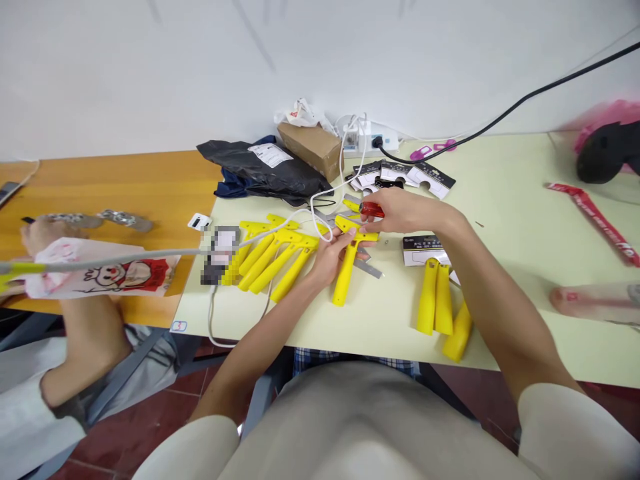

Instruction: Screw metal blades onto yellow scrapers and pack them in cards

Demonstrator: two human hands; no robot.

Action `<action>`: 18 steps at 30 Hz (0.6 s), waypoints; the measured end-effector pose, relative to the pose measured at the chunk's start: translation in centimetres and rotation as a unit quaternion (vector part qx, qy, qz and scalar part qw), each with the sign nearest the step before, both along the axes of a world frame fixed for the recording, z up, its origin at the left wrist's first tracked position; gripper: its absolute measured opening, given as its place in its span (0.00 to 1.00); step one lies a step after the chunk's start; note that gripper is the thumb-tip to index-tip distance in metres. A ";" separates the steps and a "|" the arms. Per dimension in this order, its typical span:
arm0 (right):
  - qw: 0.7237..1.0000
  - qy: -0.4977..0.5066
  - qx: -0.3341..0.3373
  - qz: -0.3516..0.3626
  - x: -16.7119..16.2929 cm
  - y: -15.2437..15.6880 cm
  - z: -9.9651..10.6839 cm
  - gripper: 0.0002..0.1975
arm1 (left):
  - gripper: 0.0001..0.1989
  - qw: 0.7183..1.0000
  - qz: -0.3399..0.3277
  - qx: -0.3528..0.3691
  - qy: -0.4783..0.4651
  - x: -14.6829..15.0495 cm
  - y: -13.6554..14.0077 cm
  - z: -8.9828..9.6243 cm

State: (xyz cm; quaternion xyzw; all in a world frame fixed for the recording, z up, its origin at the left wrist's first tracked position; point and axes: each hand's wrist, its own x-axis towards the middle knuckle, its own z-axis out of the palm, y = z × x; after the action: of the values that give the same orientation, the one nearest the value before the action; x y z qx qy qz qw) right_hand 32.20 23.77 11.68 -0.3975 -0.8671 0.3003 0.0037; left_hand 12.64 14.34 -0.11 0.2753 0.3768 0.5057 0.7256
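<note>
My left hand is closed around the head of a yellow T-shaped plastic scraper, whose handle points toward me. Just above that head, my right hand grips a red-handled screwdriver; its tip is hard to make out. Grey metal blades lie on the table beside and partly under my left hand. To the left, several more yellow scrapers rest side by side in a row. Yellow handle pieces lie at the right, below my right forearm.
A white cable loops over the scrapers. Behind are a black plastic parcel, a cardboard box, a power strip and black-and-white cards. A co-worker's hand is at the left table. A red strip lies right.
</note>
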 end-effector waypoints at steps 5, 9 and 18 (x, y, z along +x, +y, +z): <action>1.000 -0.005 0.004 0.007 -0.1 -0.4 0.3 0.16 | 0.27 1.000 -0.003 0.004 0.005 -0.1 -0.1 -0.2; 1.000 -0.014 -0.001 0.004 -0.2 -0.7 0.5 0.18 | 0.27 1.000 0.003 0.010 0.003 0.1 -0.2 -0.3; 1.000 -0.013 0.016 -0.009 -0.3 -1.0 -0.2 0.19 | 0.23 1.000 -0.005 0.019 -0.001 0.1 -0.1 -0.6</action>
State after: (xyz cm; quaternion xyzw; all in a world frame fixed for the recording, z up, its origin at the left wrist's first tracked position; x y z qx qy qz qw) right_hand 31.86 22.80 11.48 -0.4090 -0.8681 0.2811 0.0011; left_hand 12.75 14.28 -0.66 0.2898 0.3650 0.5095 0.7234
